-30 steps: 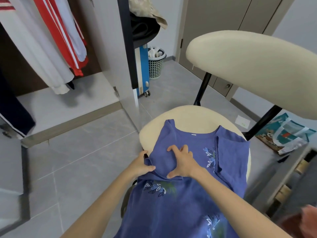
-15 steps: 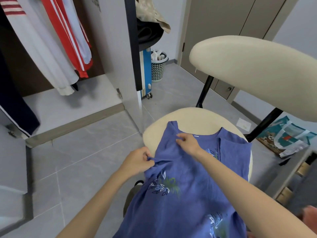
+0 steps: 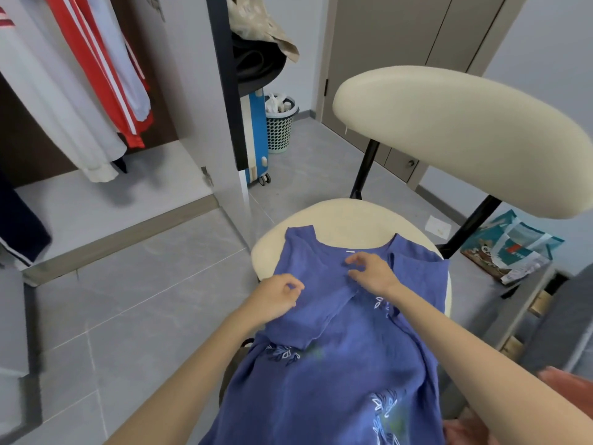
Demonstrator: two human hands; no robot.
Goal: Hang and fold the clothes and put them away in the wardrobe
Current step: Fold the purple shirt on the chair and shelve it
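- Blue sleeveless top point(image 3: 321, 364): it lies flat under both your hands, with its neckline on the far side of them. The upper part rests on the cream chair seat point(image 3: 337, 220), and the lower part hangs off the seat's near edge towards you.
- Folded flap point(image 3: 308, 316): the top's left side is turned in over the middle. It lies between your two hands and reaches under your left one.
- Left hand point(image 3: 276, 298): your fingers are curled, with the thumb and forefinger tips close together over the flap's outer edge. You cannot tell from here whether they pinch cloth.
- Right hand point(image 3: 373, 274): it is half curled, with thumb and forefinger apart. The tips rest on the cloth just below the neckline, and nothing is gripped.
- Chair backrest point(image 3: 449, 133): it stands beyond your right hand, raised over the seat.
- Wardrobe point(image 3: 96, 203): it stands open, well beyond your left hand. White and red garments point(image 3: 64, 101) hang inside it.
- Mesh basket point(image 3: 279, 130): it sits on the floor far beyond both hands.
- Printed bag point(image 3: 510, 252): it lies well to the right of your right hand.
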